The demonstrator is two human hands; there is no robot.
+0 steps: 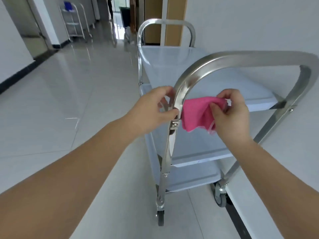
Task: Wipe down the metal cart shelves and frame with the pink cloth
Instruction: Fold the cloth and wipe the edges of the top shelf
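Note:
A metal cart (241, 59) with three pale shelves stands in front of me against the right wall. Its near handle frame curves up at the left post. The pink cloth (196, 114) is wrapped behind that post at the bend. My right hand (231, 114) pinches the cloth's right end. My left hand (153, 107) is at the post's left side, fingers curled near the cloth's other end, which is hidden behind the post.
The top shelf (172, 62) stretches away to a far handle (165, 23). Caster wheels (160, 219) sit on the glossy tiled floor. A second cart (74, 23) stands down the corridor on the left. A white wall runs along the right.

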